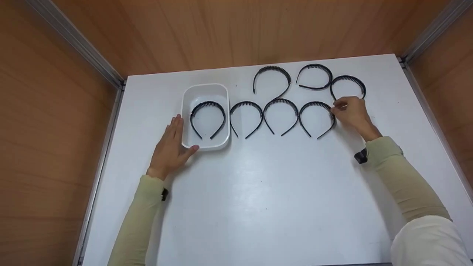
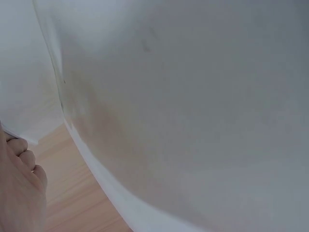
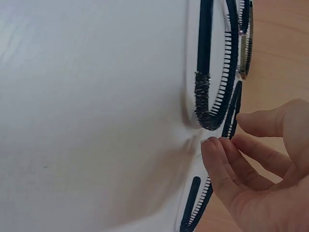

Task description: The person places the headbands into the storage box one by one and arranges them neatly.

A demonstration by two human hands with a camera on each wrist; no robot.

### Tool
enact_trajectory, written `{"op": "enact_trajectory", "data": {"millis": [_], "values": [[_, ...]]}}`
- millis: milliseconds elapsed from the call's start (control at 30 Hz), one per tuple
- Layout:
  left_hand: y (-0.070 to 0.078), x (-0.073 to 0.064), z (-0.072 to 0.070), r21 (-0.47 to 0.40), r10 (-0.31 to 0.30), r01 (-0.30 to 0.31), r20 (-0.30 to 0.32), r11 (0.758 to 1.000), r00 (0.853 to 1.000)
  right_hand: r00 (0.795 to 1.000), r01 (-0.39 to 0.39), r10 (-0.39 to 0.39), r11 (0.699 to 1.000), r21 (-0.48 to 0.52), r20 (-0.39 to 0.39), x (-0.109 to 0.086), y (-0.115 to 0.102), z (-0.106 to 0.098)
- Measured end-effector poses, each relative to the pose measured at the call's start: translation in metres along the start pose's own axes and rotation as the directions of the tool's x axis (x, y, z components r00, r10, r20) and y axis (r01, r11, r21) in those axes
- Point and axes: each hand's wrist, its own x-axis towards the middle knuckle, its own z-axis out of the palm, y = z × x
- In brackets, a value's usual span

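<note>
left hand (image 1: 170,145) flat against tray (image 1: 205,89), fingers straight, holding nothing | right hand (image 1: 351,111) fingertips curled at comb band (image 1: 317,117), rightmost of front row, grip unclear | left wrist view: only white wall and knuckles | one band (image 1: 207,117) in tray

I am at a small test booth: brown wooden walls (image 1: 229,33) box in my white desk (image 1: 258,192).

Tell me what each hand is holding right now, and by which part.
Nothing is clearly held. The left hand rests flat against the white tray side. The right hand reaches with its fingertips at the rightmost front headband's top right curve, not yet gripping.
</note>
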Motion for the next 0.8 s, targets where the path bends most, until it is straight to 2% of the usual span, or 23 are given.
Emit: {"op": "enact_trajectory", "data": {"millis": [433,600,800], "values": [[0.0,-0.001,0.0,0.006,0.002,-0.002,-0.008,1.0,1.0,0.999,-0.024,0.024,1.0,-0.003,0.038,-0.001,0.008,0.007],[-0.001,0.0,0.0,0.004,0.011,-0.011,-0.018,1.0,1.0,0.992,-0.11,0.107,0.993,0.048,0.066,0.001,0.009,0.004],[-0.002,0.0,0.001,0.002,0.009,-0.009,-0.02,1.0,1.0,0.965,-0.241,0.221,0.96,0.141,0.14,0.003,0.011,0.0]]}}
